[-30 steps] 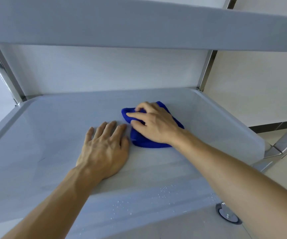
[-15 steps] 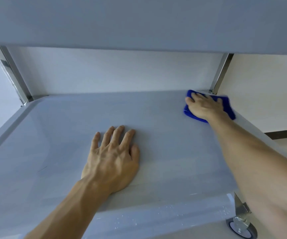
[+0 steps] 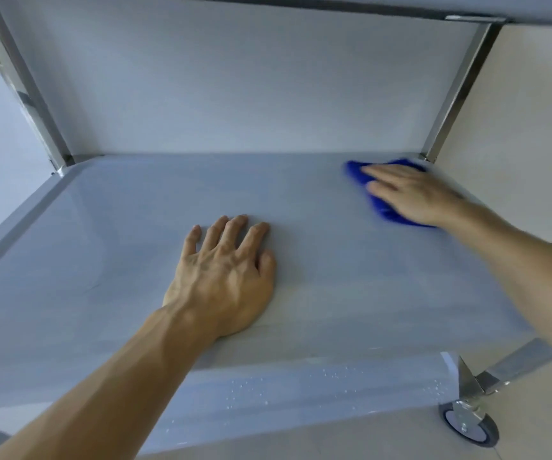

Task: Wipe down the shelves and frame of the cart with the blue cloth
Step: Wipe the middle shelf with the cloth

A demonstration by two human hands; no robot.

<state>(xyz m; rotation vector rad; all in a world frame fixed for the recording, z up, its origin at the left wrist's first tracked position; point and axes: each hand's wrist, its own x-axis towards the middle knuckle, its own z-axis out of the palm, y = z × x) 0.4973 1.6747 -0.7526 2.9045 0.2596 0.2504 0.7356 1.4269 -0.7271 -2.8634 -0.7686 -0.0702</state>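
Note:
The cart's lower grey shelf (image 3: 112,247) fills the view. My right hand (image 3: 410,194) presses flat on the blue cloth (image 3: 384,210) near the shelf's far right corner, close to the right rear metal post (image 3: 457,84); the cloth is blurred and mostly hidden under the hand. My left hand (image 3: 224,277) lies palm down, fingers spread, on the middle of the shelf and holds nothing.
The upper shelf (image 3: 334,3) hangs close overhead. A left rear metal post (image 3: 25,91) stands at the far left corner. Water droplets (image 3: 301,383) dot the shelf's front lip. A caster wheel (image 3: 468,426) and metal bracket (image 3: 506,366) sit at the lower right over a tiled floor.
My right hand swept the cloth from the shelf's middle to the far right corner, then drew back slightly along the right side. My left hand stayed planted.

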